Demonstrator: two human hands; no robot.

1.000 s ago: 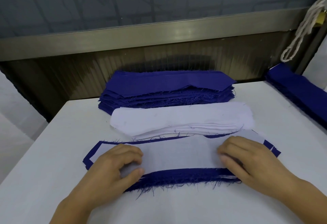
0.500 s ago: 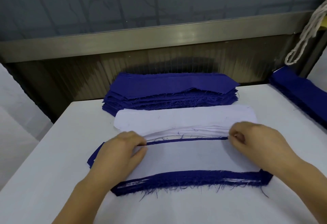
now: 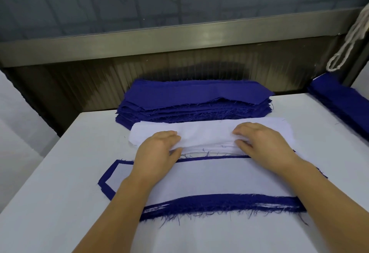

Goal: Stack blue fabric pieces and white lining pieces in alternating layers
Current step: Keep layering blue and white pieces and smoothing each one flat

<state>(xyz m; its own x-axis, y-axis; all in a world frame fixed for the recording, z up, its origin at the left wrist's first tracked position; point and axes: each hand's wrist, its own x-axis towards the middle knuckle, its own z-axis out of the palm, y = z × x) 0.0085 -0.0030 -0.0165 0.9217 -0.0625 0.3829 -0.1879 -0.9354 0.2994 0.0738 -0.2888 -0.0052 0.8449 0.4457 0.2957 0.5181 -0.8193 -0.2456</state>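
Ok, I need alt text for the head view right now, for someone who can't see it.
Both hands, left hand and right hand, rest on a white lining pile on a white table. Nearer the viewer lies the layered stack, white on top with blue edges showing; behind the pile sits a blue fabric pile.

My left hand and right hand: both bare, no gloves. No rings, no watch or band at either wrist. Forearms bare right down to the near edge of view; no sleeve cuff shows on either. Nails not visible from this angle.
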